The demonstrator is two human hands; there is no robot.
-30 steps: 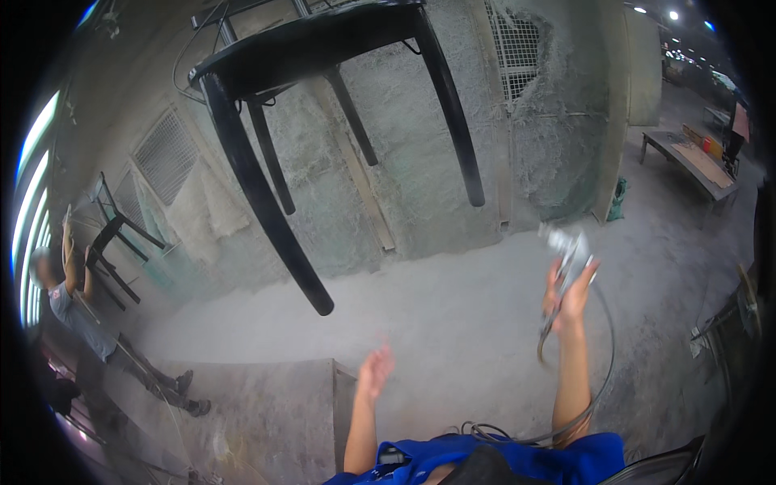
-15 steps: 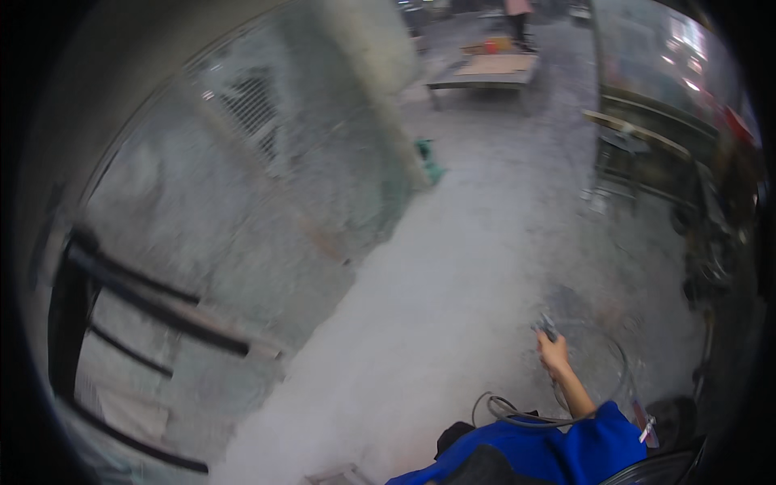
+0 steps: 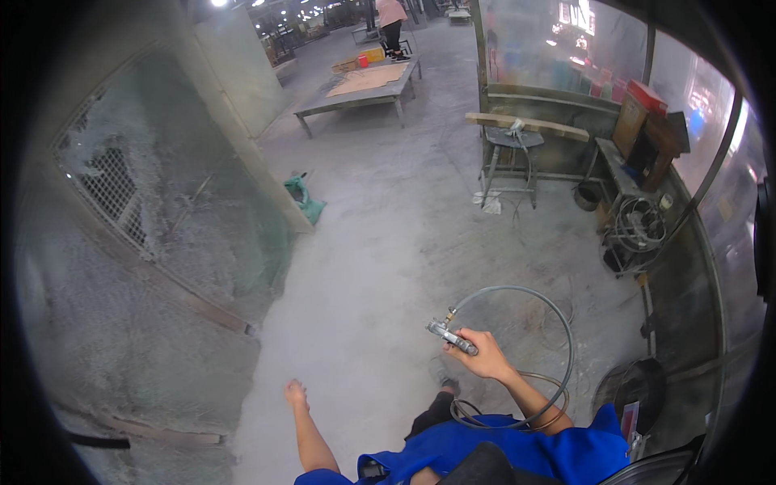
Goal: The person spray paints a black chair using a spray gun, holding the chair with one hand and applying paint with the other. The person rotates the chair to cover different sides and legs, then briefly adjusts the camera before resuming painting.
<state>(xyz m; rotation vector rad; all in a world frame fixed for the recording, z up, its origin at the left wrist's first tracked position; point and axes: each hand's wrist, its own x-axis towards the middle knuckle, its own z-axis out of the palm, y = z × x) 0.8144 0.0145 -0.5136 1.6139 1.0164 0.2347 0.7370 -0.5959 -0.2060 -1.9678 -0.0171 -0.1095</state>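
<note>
My right hand (image 3: 485, 356) is closed around the handle of a silver metal air gun (image 3: 453, 335), held out in front of my body. A grey hose (image 3: 570, 339) joins the gun at a brass fitting near its head and loops over my right forearm, with more coils by my waist. My left hand (image 3: 297, 394) hangs low on the left, over the pale, dusty floor (image 3: 356, 267). Its fingers look loosely bent and apart, and I see nothing in them.
Grey dusty panels (image 3: 162, 242) stand along the left, with a green bag (image 3: 305, 200) at their far end. Ahead is a low table (image 3: 347, 105) with cardboard, a person (image 3: 392, 28) beyond it. A stool (image 3: 513, 141) carrying a plank, a bench (image 3: 614, 166) and coiled wire (image 3: 638, 226) line the right.
My view has swung right and become sharper. My left hand has come into view. The gun and right hand now appear farther left, and the dark bars at left have mostly gone from view.
</note>
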